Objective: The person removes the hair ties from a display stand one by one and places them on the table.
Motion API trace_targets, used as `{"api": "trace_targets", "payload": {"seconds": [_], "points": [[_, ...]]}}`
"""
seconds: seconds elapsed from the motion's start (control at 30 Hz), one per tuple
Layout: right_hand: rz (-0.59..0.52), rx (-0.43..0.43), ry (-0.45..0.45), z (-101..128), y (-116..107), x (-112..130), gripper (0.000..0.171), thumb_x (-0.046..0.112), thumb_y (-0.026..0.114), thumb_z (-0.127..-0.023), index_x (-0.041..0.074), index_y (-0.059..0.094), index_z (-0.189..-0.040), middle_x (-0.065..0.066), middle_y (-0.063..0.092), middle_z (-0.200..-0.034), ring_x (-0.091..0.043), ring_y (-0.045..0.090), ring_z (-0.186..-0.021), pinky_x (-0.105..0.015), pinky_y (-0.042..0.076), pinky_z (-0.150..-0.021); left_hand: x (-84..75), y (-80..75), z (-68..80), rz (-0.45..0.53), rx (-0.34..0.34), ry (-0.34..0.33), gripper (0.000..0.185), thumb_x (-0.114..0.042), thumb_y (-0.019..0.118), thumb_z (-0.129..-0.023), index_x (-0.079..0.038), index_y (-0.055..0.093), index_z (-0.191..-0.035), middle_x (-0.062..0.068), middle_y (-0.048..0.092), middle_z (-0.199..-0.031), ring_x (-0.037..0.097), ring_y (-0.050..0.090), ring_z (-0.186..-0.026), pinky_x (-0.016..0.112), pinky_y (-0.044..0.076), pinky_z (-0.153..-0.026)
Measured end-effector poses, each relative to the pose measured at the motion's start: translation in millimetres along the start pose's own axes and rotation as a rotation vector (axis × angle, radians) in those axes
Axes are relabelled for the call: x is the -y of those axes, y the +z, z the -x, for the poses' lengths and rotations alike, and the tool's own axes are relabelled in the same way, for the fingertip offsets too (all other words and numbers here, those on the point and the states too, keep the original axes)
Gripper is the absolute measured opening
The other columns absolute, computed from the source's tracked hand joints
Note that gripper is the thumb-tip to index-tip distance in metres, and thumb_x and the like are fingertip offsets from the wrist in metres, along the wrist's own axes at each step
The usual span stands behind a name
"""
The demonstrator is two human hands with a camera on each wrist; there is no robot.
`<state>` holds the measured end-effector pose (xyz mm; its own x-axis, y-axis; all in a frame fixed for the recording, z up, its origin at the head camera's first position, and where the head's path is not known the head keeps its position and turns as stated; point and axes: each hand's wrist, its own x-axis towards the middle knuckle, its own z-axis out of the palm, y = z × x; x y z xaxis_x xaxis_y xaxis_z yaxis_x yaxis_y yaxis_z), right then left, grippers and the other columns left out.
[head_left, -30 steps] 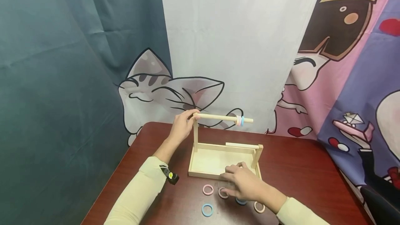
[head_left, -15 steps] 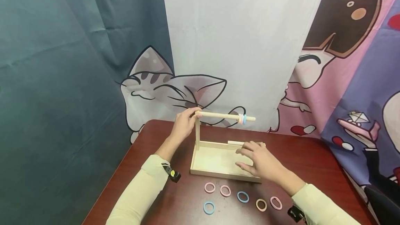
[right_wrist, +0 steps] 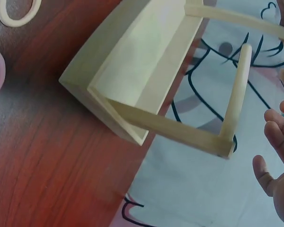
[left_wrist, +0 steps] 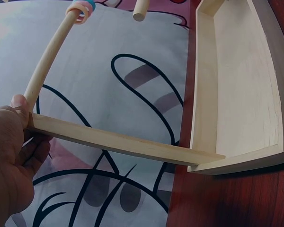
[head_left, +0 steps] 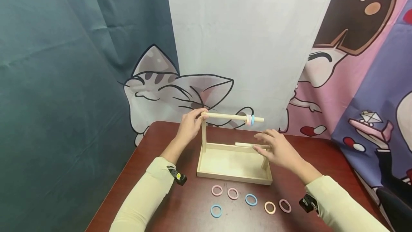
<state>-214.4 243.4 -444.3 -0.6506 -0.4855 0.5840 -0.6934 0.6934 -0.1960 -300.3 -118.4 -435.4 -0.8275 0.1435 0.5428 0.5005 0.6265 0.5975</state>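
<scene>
The upper dowel (head_left: 226, 116) is pinched at its end by the left hand (head_left: 190, 127), while the right hand (head_left: 278, 149) is held spread above the wooden tray (head_left: 233, 179).

Both arms wear pale yellow-green long sleeves. A small black camera unit is strapped behind each wrist, well back from the fingers.

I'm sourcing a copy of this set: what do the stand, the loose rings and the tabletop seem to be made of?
Stand: pale, seemingly unvarnished wood; faint grain shows in its tray and dowel.
Rings: matte pastel loops, probably fabric-covered elastic; too small to confirm.
Tabletop: reddish-brown wood-grain surface with slight sheen, solid wood or laminate unclear.
</scene>
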Motion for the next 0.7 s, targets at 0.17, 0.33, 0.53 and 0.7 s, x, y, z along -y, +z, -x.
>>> {"api": "trace_targets", "payload": {"seconds": [0.17,0.33,0.53,0.7], "points": [[0.005,-0.023,0.051,-3,-2,-11,0.035,0.016,0.095,-0.087,0.005,0.08,-0.116,-0.011,0.076,-0.109,-0.022,0.068,-0.092,-0.041,0.063,-0.075,-0.2,0.2,0.1,0.004,0.008,-0.007,0.032,-0.035,0.074,-0.103,-0.02,0.079,-0.131,0.008,0.081,-0.126,0.028,0.075,-0.096,0.05,0.06,-0.09],[0.035,-0.011,0.127,-6,-5,-19,0.038,0.021,0.093,-0.09,0.003,0.079,-0.119,-0.012,0.079,-0.11,-0.026,0.068,-0.098,-0.048,0.059,-0.082,1.2,1.3,0.0,0.009,0.006,-0.001,0.03,-0.032,0.075,-0.103,-0.021,0.079,-0.13,0.008,0.081,-0.126,0.028,0.076,-0.098,0.05,0.06,-0.091],[0.019,0.002,0.216,-12,-9,-23,0.048,0.024,0.091,-0.094,0.002,0.074,-0.132,-0.014,0.081,-0.115,-0.032,0.069,-0.101,-0.054,0.057,-0.085,1.3,1.1,-0.3,0.01,-0.001,-0.005,0.034,-0.035,0.074,-0.103,-0.017,0.079,-0.131,0.008,0.081,-0.123,0.027,0.074,-0.093,0.048,0.059,-0.087],[-0.006,-0.003,0.257,-16,-10,-26,0.056,0.024,0.091,-0.094,0.002,0.067,-0.14,-0.015,0.08,-0.122,-0.036,0.07,-0.103,-0.056,0.057,-0.087,0.6,0.6,-0.1,0.002,-0.009,0.002,0.036,-0.036,0.075,-0.102,-0.016,0.079,-0.131,0.008,0.081,-0.122,0.027,0.074,-0.093,0.05,0.059,-0.088]]}}
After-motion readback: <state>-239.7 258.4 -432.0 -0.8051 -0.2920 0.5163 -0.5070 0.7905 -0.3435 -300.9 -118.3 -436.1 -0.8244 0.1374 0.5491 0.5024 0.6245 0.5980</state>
